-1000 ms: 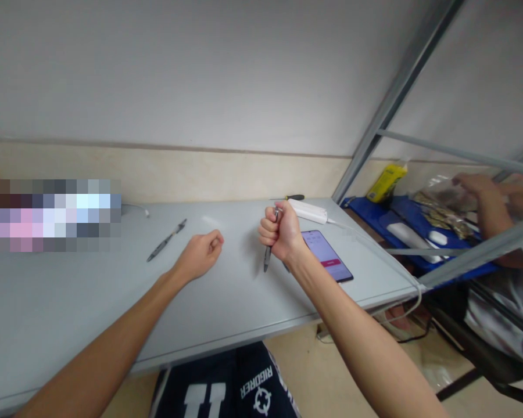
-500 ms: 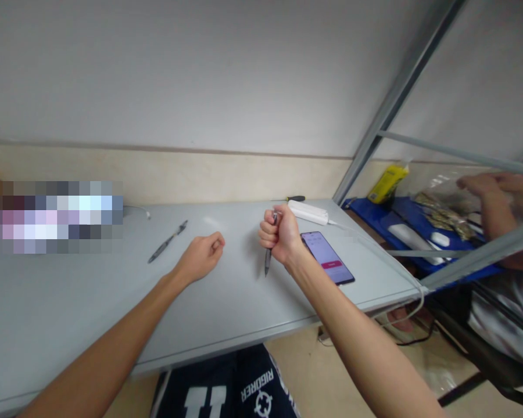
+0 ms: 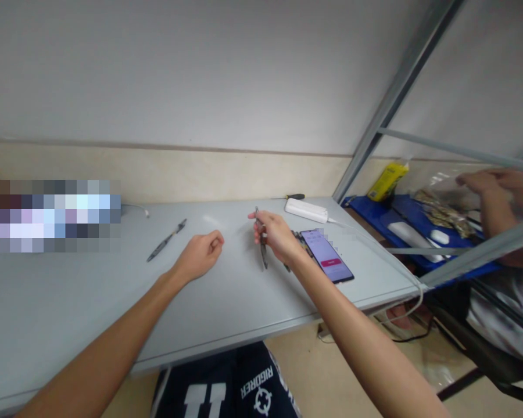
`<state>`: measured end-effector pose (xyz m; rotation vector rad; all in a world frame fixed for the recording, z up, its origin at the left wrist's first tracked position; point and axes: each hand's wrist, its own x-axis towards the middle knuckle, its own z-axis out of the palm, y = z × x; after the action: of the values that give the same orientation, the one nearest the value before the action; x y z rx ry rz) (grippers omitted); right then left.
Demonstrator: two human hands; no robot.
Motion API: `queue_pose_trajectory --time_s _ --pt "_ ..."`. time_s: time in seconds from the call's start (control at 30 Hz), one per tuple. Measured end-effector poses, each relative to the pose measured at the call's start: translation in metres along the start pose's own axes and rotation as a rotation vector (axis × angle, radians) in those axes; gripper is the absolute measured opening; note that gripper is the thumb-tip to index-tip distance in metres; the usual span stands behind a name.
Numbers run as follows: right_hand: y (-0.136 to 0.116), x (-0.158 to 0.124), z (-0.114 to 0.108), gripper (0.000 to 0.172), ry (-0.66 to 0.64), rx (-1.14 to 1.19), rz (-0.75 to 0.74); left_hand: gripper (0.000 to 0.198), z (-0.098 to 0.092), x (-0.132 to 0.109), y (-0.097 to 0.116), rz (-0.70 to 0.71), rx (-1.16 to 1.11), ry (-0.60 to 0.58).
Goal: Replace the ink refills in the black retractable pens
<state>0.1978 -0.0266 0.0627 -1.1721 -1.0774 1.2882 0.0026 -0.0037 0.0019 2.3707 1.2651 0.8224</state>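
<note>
On my head feed, right hand (image 3: 275, 235) grips a dark pen (image 3: 264, 255), tip down, slightly tilted. Left hand (image 3: 201, 254) is curled near a second pen (image 3: 166, 240) lying on the desk (image 3: 218, 307). I see a lit phone (image 3: 328, 255) by the right hand (something dark (image 3: 287, 267) beside it, mostly hidden). White corded bar (image 3: 306, 210) and screwdriver (image 3: 295, 197) behind; another person's hand (image 3: 478, 181) far right.

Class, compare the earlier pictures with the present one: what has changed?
The right grip has loosened from a fist, and the held pen has tilted, its top swinging left; it was not let go. Unchanged: the curled left grip, the other pen, the phone.
</note>
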Motion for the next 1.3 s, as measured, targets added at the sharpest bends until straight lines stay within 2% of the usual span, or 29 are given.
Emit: queue_pose_trajectory --time_s 0.2,0.33,0.5,0.57,0.7,0.77,0.9,1.1,1.3 --pt "0.018 0.009 -0.019 0.017 0.176 -0.812 -0.317 0.013 -0.002 0.000 -0.002 0.007 0.020 0.030" --pt "0.029 0.011 -0.029 0.020 0.166 -1.124 -0.347 0.013 -0.004 0.002 -0.005 0.004 0.062 0.055" --pt "0.039 0.009 -0.037 0.028 0.264 -1.459 -0.384 0.015 -0.008 0.004 -0.009 0.016 0.231 0.128" --pt "0.041 0.007 -0.040 0.031 0.280 -1.512 -0.366 0.017 -0.012 0.003 -0.009 -0.035 0.370 0.168" --pt "0.040 0.003 -0.041 0.048 0.302 -1.538 -0.303 0.042 -0.020 -0.001 -0.012 -0.334 0.658 0.276" --pt "0.039 0.002 -0.041 0.053 0.293 -1.552 -0.280 0.048 -0.023 -0.003 -0.015 -0.426 0.705 0.268" --pt "0.039 0.002 -0.042 0.046 0.282 -1.573 -0.270 0.043 -0.025 -0.005 -0.022 -0.531 0.696 0.186" --pt "0.040 0.003 -0.049 0.044 0.276 -1.559 -0.283 0.037 -0.026 -0.005 -0.022 -0.528 0.672 0.113" --pt "0.041 0.000 -0.047 0.054 0.288 -1.515 -0.361 0.035 -0.027 -0.004 -0.030 -0.409 0.634 0.092"
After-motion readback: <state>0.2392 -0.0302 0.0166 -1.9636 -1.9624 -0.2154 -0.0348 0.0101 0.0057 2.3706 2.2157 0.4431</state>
